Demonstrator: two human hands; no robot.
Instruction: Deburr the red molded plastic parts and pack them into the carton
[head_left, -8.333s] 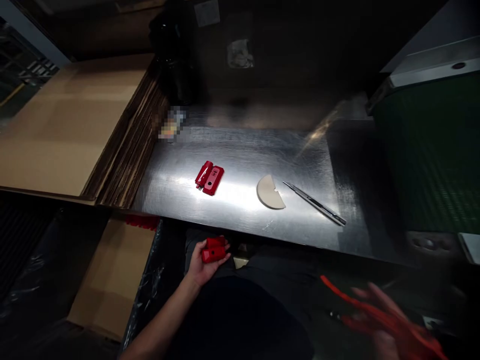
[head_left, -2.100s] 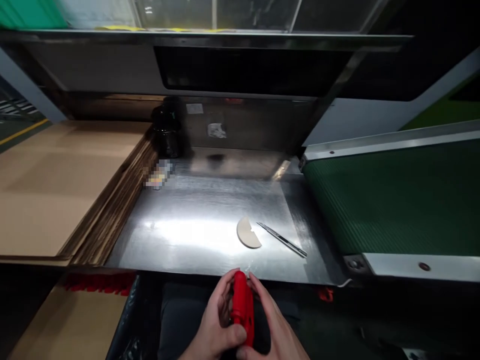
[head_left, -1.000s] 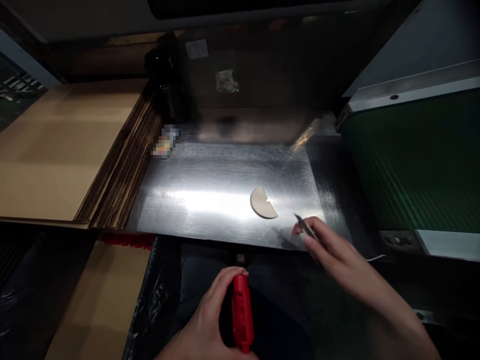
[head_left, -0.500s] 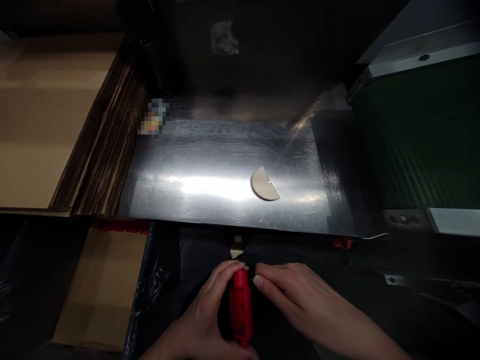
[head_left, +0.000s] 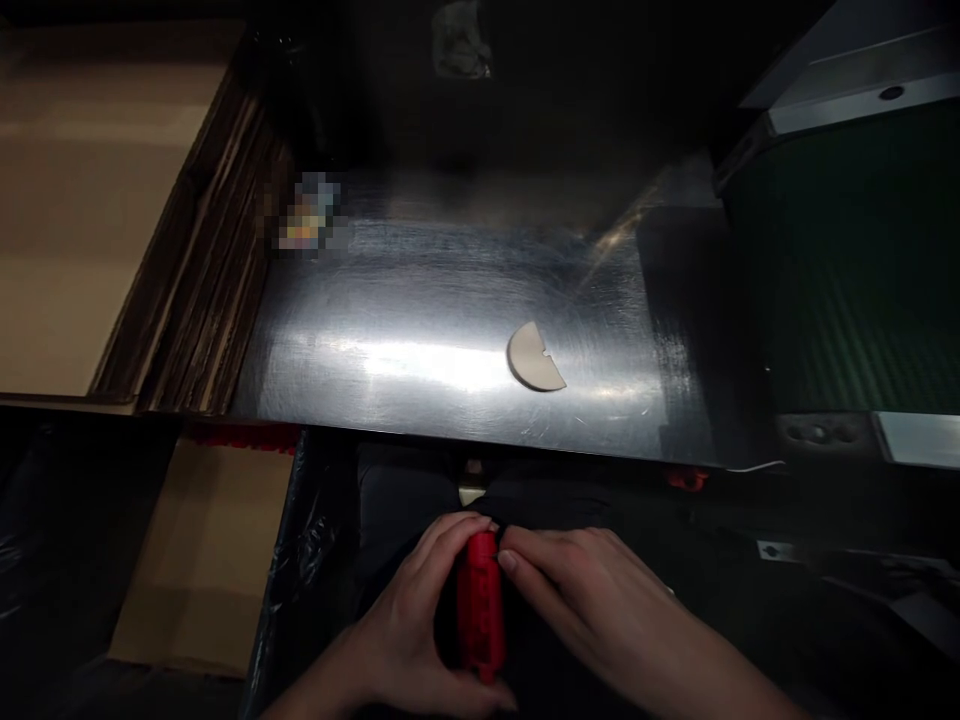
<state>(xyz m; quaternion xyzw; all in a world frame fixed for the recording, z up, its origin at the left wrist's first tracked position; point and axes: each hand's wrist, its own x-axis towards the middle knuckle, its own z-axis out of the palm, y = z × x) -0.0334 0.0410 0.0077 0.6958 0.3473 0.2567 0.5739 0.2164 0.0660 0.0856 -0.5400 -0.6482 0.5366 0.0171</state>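
Steel tabletop lies beyond my left hand, which grips the red part end to end, while my right hand pinches beside its far end, on what I cannot tell, and a weak left grip could let it twist free.

The long red plastic part in the grip was plain. Ahead, the flat cream half-disc was unpatterned, the silver-grey metal tabletop finely scratched. Right of the grip, the dark-green flat belt showed fine ribbing.
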